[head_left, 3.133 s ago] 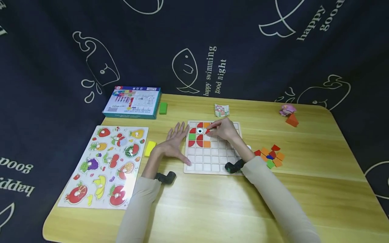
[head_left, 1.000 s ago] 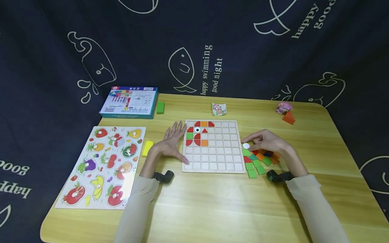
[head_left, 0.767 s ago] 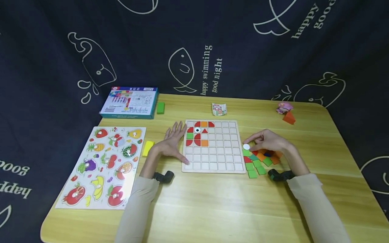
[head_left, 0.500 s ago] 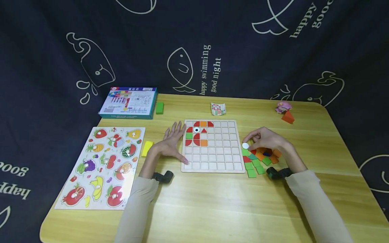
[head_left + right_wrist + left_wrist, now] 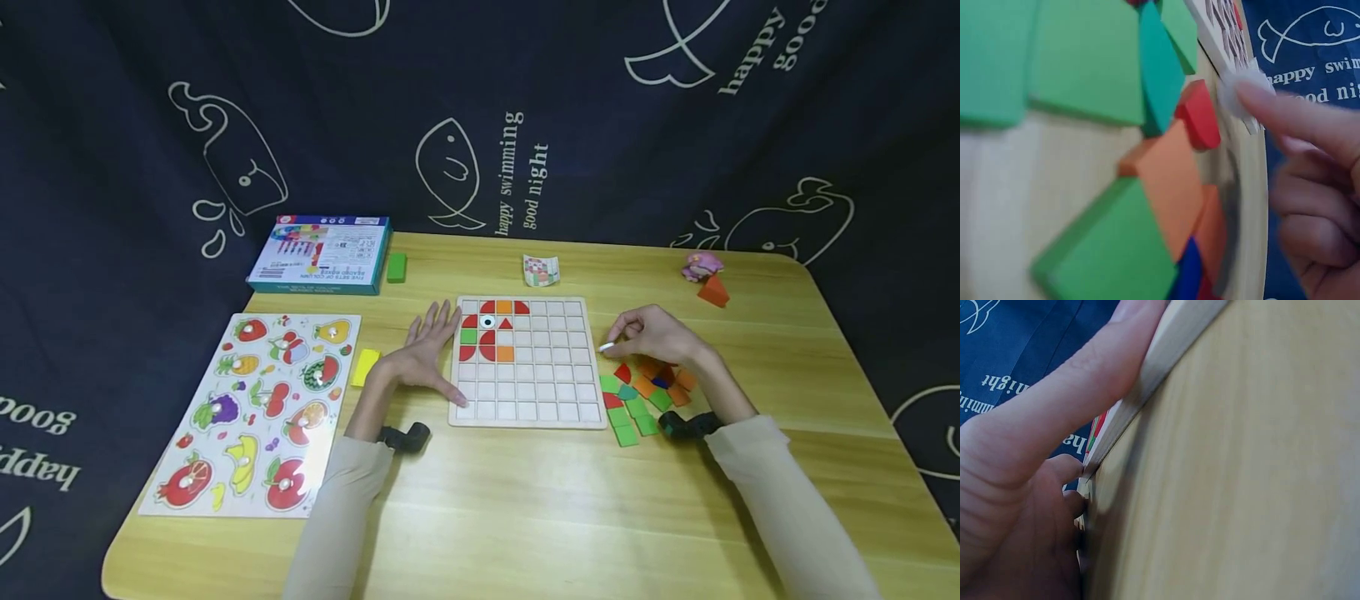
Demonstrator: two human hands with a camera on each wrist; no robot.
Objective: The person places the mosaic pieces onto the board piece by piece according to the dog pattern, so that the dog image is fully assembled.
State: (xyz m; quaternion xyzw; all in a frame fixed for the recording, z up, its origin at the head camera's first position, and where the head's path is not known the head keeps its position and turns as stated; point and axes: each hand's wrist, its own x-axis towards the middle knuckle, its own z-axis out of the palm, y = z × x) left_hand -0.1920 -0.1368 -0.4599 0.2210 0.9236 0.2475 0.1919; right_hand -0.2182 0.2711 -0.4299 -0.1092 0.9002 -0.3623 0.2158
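Observation:
A wooden grid board [image 5: 538, 392] lies mid-table, with red, orange and green tiles and a round eye tile [image 5: 487, 322] in its upper-left cells. My left hand [image 5: 420, 358] has its fingers spread and touches the board's left edge; in the left wrist view the thumb [image 5: 1079, 387] lies along the wooden rim [image 5: 1129, 412]. Right of the board, my right hand [image 5: 654, 337] pinches a small white disc [image 5: 606, 347] between thumb and finger, tilted nearly edge-on. The disc [image 5: 1227, 99] is blurred in the right wrist view. Below this hand lie loose tiles [image 5: 636, 407], several of them green.
A fruit knob puzzle [image 5: 255, 417] lies left, beside a yellow block [image 5: 366, 367]. Behind are a boxed toy [image 5: 322, 254], a green block [image 5: 397, 267] and a small pattern card [image 5: 542, 271]. A pink toy [image 5: 702, 266] and an orange-red block [image 5: 714, 292] sit back right.
My right hand has gone from the board's red triangle to the loose tiles on the right. The white disc has turned from face-up to nearly edge-on in its pinch. My left hand stays put.

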